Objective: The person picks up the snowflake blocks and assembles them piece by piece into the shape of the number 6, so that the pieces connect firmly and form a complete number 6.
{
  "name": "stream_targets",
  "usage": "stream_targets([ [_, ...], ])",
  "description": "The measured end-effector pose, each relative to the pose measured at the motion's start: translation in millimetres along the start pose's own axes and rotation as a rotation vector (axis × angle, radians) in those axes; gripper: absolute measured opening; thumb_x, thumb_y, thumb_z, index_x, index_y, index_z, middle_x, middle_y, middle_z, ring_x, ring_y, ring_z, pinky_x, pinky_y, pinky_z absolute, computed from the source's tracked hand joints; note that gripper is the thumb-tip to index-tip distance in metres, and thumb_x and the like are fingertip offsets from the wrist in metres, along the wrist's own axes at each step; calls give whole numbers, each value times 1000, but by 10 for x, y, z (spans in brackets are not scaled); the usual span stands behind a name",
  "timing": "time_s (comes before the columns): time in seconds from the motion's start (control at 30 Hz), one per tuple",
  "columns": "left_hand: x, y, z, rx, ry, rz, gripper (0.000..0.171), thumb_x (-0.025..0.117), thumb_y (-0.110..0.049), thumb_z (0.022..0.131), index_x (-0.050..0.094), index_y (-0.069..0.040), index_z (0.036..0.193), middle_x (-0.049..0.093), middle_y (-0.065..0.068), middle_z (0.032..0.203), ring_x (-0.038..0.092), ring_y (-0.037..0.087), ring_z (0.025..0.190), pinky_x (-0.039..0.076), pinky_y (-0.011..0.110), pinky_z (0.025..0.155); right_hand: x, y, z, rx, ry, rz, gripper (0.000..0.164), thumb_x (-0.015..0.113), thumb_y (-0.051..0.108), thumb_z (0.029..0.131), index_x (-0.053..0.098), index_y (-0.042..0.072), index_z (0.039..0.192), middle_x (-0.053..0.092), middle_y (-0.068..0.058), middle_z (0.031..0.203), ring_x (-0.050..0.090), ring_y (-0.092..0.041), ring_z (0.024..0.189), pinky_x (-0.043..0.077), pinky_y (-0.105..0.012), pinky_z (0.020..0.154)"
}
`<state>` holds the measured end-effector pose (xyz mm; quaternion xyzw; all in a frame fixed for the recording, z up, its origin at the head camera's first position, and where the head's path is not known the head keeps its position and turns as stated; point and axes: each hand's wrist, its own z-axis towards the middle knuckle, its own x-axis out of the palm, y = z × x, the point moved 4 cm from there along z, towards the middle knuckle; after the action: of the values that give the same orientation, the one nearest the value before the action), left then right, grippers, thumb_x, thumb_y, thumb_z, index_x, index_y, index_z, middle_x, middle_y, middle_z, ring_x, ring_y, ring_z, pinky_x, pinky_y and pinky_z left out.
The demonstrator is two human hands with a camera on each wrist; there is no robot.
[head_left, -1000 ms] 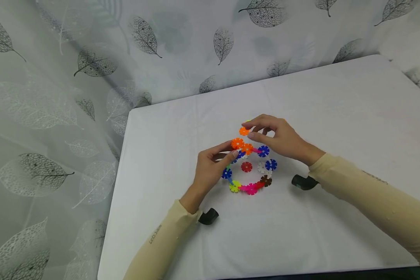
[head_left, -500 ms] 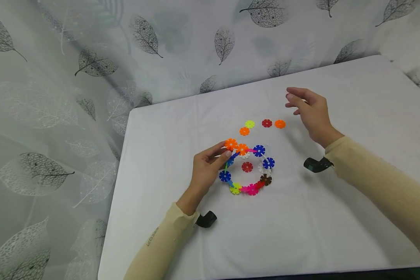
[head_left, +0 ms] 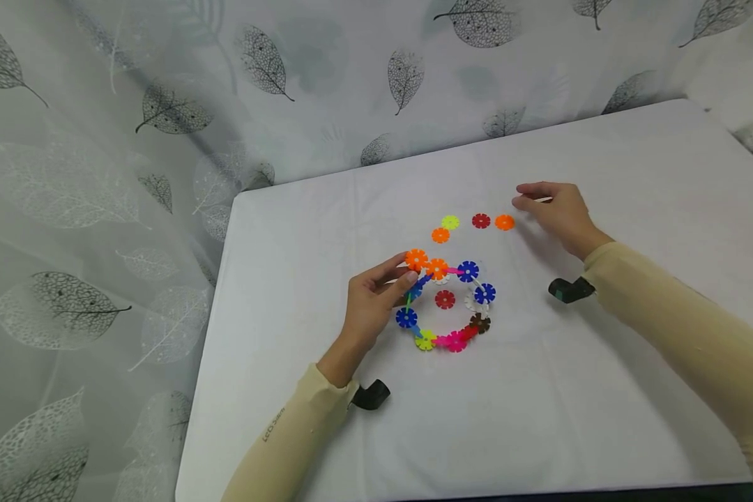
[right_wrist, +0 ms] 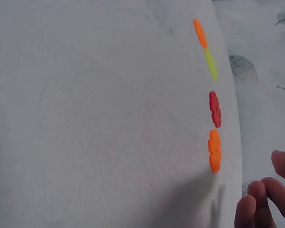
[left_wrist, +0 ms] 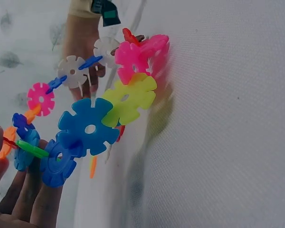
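A ring of interlocking plastic snowflake discs in many colours is held tilted over the white table. My left hand pinches it at its upper left, by the orange disc. From the left wrist view, the ring's blue disc and yellow disc appear close up, the pink part touching or nearly touching the cloth. Just right of a loose orange disc hovers my right hand, nothing between its fingers. The right wrist view shows its thumb apart from the bent fingers.
Beside the loose orange disc lie a red disc, a yellow disc and another orange disc. Another red disc shows within the ring. A leaf-patterned curtain borders the table at back and left.
My right hand has moved away from the ring to the right and back, then lowered toward the loose orange disc. The left hand keeps hold of the ring, which shifted slightly left.
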<state>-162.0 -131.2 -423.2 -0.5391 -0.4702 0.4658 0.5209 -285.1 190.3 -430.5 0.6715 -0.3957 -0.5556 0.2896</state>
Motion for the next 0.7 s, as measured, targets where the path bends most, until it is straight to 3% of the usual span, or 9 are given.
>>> stream_targets([
  [0.17, 2, -2, -3, -5, 5, -5, 41, 73, -20, 95, 67, -16, 135, 71, 11, 114, 73, 23, 99, 59, 38, 80, 53, -68, 58, -12, 95, -148, 57, 64, 43, 98, 58, 7, 142, 56, -20, 135, 49, -38, 120, 46, -51, 100],
  [0.33, -2, 0, -12, -12, 9, -10, 41, 74, -18, 95, 67, -16, 135, 72, 10, 112, 73, 23, 100, 60, 39, 78, 105, -54, 58, -32, 122, -240, 52, 71, 34, 96, 61, 5, 138, 58, -21, 130, 49, -39, 119, 46, -52, 99],
  [0.5, -8, 0, -13, -5, 8, -8, 40, 74, -17, 95, 67, -14, 135, 73, 10, 111, 73, 23, 99, 60, 40, 77, 121, -7, 50, -78, 129, -298, 43, 71, 30, 95, 66, 5, 130, 60, -22, 122, 49, -39, 114, 46, -52, 93],
  [0.7, -18, 12, 0, 11, 11, -6, 40, 74, -16, 94, 68, -13, 133, 72, 10, 111, 73, 24, 98, 60, 40, 76, 132, 2, 55, -78, 153, -291, 39, 72, 25, 95, 64, 2, 125, 61, -21, 118, 50, -39, 109, 45, -53, 94],
])
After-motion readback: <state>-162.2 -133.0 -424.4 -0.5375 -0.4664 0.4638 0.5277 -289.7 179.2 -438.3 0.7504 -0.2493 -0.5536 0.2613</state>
